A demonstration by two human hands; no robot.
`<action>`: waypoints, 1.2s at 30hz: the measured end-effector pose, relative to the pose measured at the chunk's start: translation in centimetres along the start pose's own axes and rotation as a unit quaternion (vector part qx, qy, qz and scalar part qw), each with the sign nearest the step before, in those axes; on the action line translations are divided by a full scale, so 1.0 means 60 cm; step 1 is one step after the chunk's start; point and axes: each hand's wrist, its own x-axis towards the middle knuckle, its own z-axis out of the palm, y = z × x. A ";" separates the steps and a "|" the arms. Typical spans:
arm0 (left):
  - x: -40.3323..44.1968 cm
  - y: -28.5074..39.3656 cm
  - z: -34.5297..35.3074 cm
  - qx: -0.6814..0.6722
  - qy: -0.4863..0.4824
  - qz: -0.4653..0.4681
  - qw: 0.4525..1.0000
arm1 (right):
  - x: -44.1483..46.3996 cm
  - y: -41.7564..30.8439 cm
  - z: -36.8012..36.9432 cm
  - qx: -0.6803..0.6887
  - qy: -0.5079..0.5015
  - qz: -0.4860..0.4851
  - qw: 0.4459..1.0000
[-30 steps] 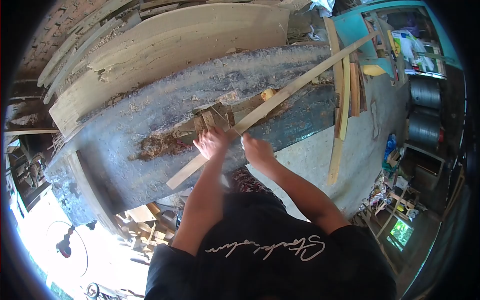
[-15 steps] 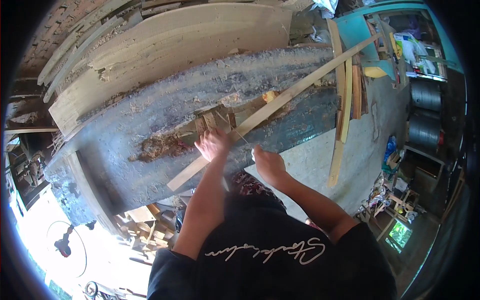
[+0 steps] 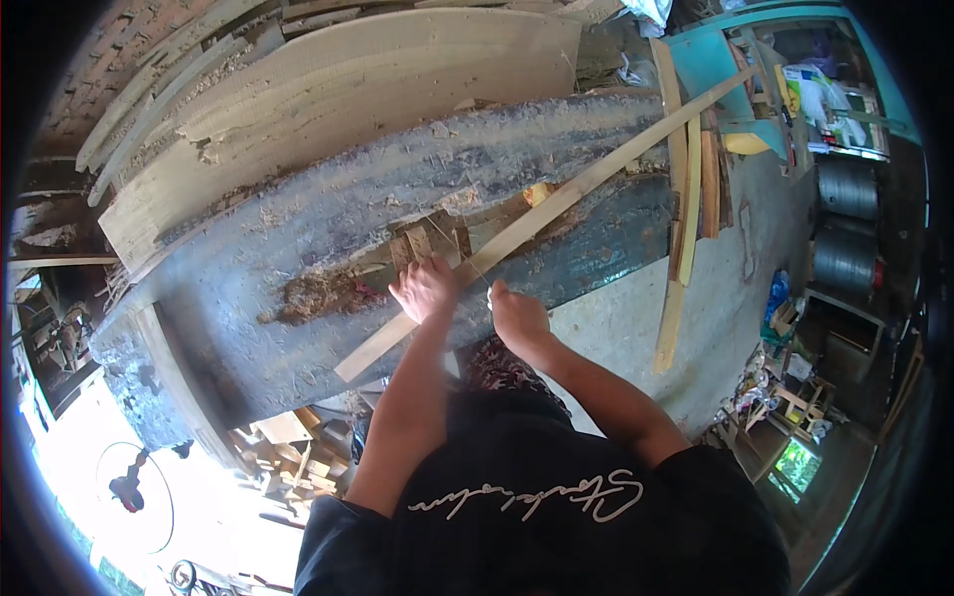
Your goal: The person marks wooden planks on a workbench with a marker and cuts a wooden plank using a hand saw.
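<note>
A long pale wooden strip (image 3: 556,204) lies diagonally across the worn, dark workbench (image 3: 348,179). My left hand (image 3: 425,289) grips the strip near its lower end, fingers curled over the far edge. Just to the right, my right hand (image 3: 519,316) is closed around the near end of a thin saw (image 3: 477,269). From that hand the narrow blade runs up and left, meeting the strip beside my left hand; its handle is hidden in my fingers. Short wood pieces (image 3: 409,245) lie in the ragged hollow of the bench beyond my left hand.
A wide curved plank (image 3: 388,65) lies along the bench's far side. Several narrow boards (image 3: 686,199) cross the right end, near a turquoise cabinet (image 3: 701,60). Wood offcuts (image 3: 298,452) are heaped at lower left. Metal drums (image 3: 845,189) stand at far right.
My right hand has moved slightly left and up, closer to the strip, with the saw. My left hand and the strip stay nearly where they were.
</note>
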 end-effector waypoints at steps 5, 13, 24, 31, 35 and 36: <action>-0.011 -0.006 -0.001 0.006 -0.022 0.006 1.000 | -0.009 0.001 0.009 -0.008 0.014 -0.002 1.000; -0.002 0.023 -0.002 0.018 -0.030 -0.053 0.998 | -0.004 0.004 0.005 -0.007 0.018 -0.034 0.999; -0.004 0.020 0.021 0.016 0.072 -0.038 0.997 | 0.005 0.019 -0.006 0.031 0.016 -0.065 0.997; -0.009 0.027 0.005 -0.013 0.054 -0.060 0.997 | -0.043 0.031 -0.039 0.013 -0.019 -0.062 0.998; -0.010 0.019 0.016 -0.020 0.076 -0.044 0.996 | 0.019 0.018 -0.004 0.040 0.035 -0.105 0.993; -0.007 0.020 0.016 -0.020 0.077 -0.041 0.996 | 0.031 0.014 -0.004 0.036 0.035 -0.109 0.993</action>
